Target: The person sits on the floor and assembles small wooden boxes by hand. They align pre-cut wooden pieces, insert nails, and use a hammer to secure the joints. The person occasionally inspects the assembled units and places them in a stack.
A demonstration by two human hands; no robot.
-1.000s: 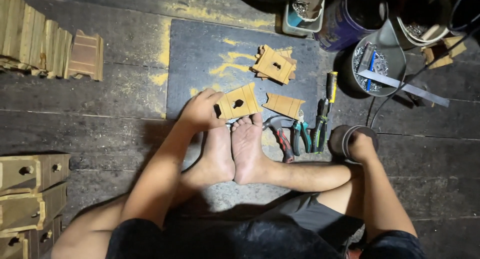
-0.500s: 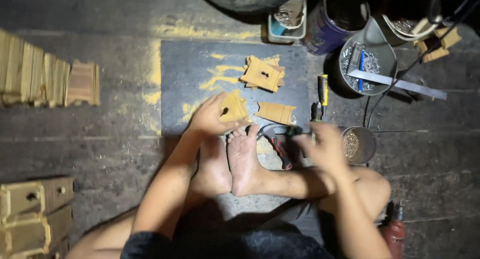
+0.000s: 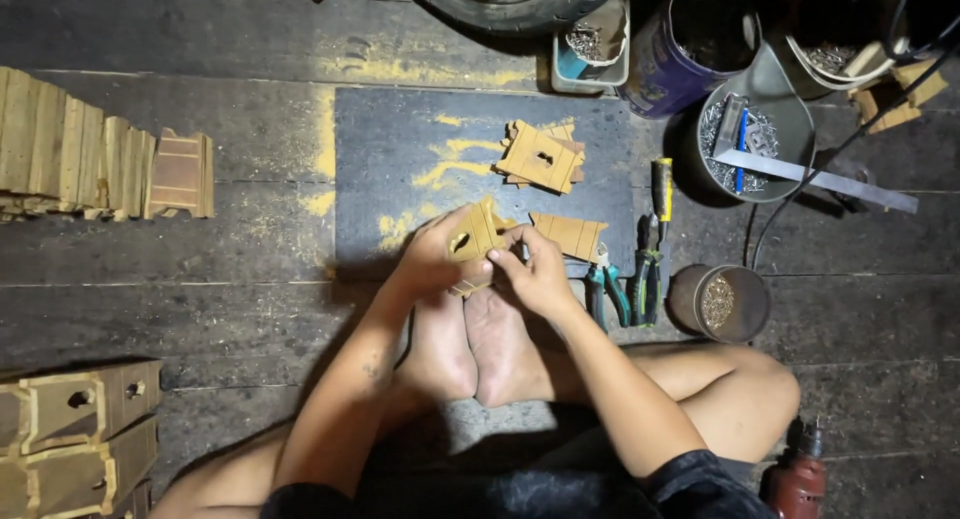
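Note:
My left hand (image 3: pixel 430 254) grips a small wooden panel (image 3: pixel 475 236) with an oval hole, held upright just above my bare feet (image 3: pixel 470 344). My right hand (image 3: pixel 535 269) has its fingertips pinched against the lower right edge of the same panel. A second flat wooden panel (image 3: pixel 570 234) lies on the dark mat (image 3: pixel 400 149) right of my hands. A small stack of similar panels (image 3: pixel 540 157) lies further back on the mat. I cannot tell whether something small sits between my right fingers.
Pliers and a yellow-handled screwdriver (image 3: pixel 640 249) lie right of my hands, beside a small tin of screws (image 3: pixel 720 301). A bucket with nails and a metal ruler (image 3: pixel 760 144) stands at the back right. Wooden slats (image 3: pixel 90 169) lie left, finished boxes (image 3: pixel 70 429) at lower left, a drill (image 3: pixel 795 479) at lower right.
My right hand left the small tin at the right and came over to the panel in my left hand. The panel stays above my feet.

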